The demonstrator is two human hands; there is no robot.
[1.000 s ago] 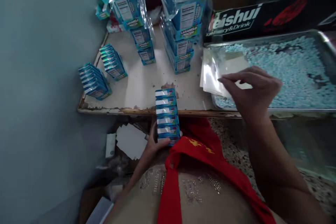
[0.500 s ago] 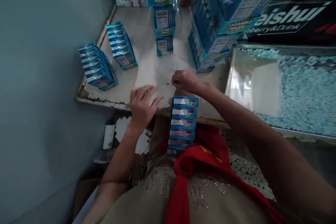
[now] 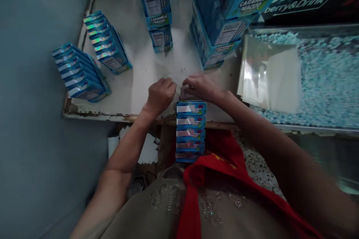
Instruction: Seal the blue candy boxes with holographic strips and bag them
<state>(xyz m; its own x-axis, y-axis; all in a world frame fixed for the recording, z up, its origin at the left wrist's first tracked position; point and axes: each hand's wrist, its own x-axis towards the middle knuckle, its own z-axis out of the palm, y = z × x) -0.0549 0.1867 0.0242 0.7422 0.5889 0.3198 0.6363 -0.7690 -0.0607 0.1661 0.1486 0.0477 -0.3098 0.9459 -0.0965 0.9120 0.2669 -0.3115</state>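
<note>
My left hand (image 3: 162, 94) is over the front part of the table, its fingers closed together at the tips. What they pinch, if anything, is too small to make out. Close by on the right, my right hand (image 3: 199, 86) has its fingers closed on a thin, see-through piece of plastic film (image 3: 186, 92). Just below both hands, a blue display box of candy packs (image 3: 190, 133) reaches from the table's front edge towards my body. Its several packs stand in a row.
Two more display boxes, one at the far left (image 3: 81, 74) and one beside it (image 3: 108, 44), stand on the white table (image 3: 143, 71). Plastic-wrapped stacks rise at the centre back (image 3: 158, 15) and right (image 3: 221, 33). A tray of light-blue candies (image 3: 328, 82) holds clear bags (image 3: 269, 74).
My left hand has gone from spread fingers to closed ones and moved right, closer to my right hand. The view has shifted, so the table's things sit further left and higher.
</note>
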